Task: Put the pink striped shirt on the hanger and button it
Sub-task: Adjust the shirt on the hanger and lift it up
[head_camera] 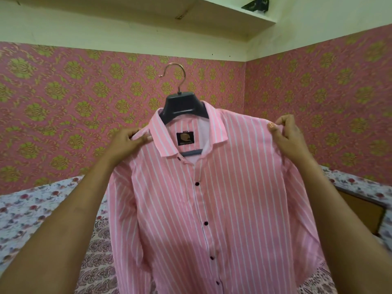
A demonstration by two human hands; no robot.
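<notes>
Head view — what is in front of the person?

— A pink striped shirt (212, 209) held up in the air, front facing the camera, already on a dark hanger (183, 106). The hanger's neck pokes out above the collar (191, 132), its metal hook (172, 76) rising free against the patterned wallpaper (63, 102); it hangs on nothing I can see.

What are the hands doing?

— Both are raised to the shoulders of the shirt. The left hand (129, 141) pinches the shoulder just beside the collar, thumb on the front and fingers curled behind the cloth. The right hand (286, 134) pinches the other shoulder at its outer end, with a fold of cloth caught between thumb and fingers. So both are closed on the shirt, and the shirt with its hanger hangs between them.

Is it buttoned?

— The front panels lie together along the placket, with dark buttons (197, 184) showing down the middle in a line. The collar stands open at the top, showing a black label (185, 139) inside the neck and one bar of the hanger below it. Whether each button is through its hole I cannot tell.

And around it?

— A floral bedsheet (31, 209) lies below and behind the shirt, and a cream shelf (222, 11) runs across the wall overhead
</notes>
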